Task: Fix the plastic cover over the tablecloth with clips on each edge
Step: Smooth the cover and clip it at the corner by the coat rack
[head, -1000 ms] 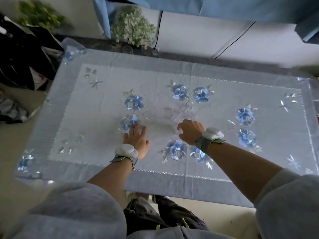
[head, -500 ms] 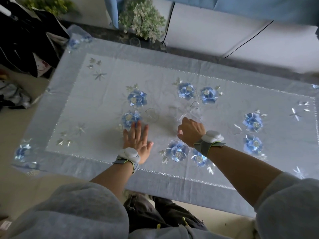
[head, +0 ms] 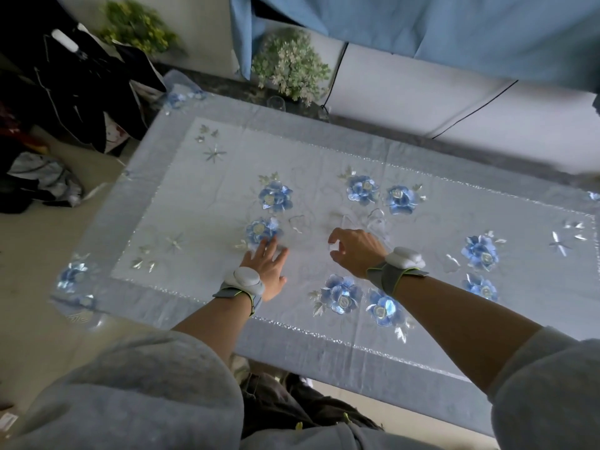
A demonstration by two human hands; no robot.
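Clips (head: 373,219) of clear plastic lie in a small group at the middle of the table, just beyond the right hand (head: 354,251), with one more clear clip (head: 297,222) a little to their left. The right hand hovers just above the cloth with thumb and fingers curled toward each other, pinching what looks like a small clear clip between the fingertips (head: 334,253); it is too transparent to tell for certain. The left hand (head: 268,269) lies flat, palm down, fingers spread and holding nothing, its tips touching an embroidered blue flower (head: 261,229). Both wrists carry grey straps with white pods. The tablecloth (head: 324,349) is pale with a grey-blue border, silver trim and blue flowers, and it covers the whole tabletop; the plastic cover (head: 82,315) shows as a glossy transparent sheet overhanging the near-left corner. Grey sleeves fill the bottom of the view. Beyond the far edge stand a pale-leaved potted plant (head: 289,64) and a blue curtain (head: 454,30); dark clothing (head: 78,92) is piled at the left.
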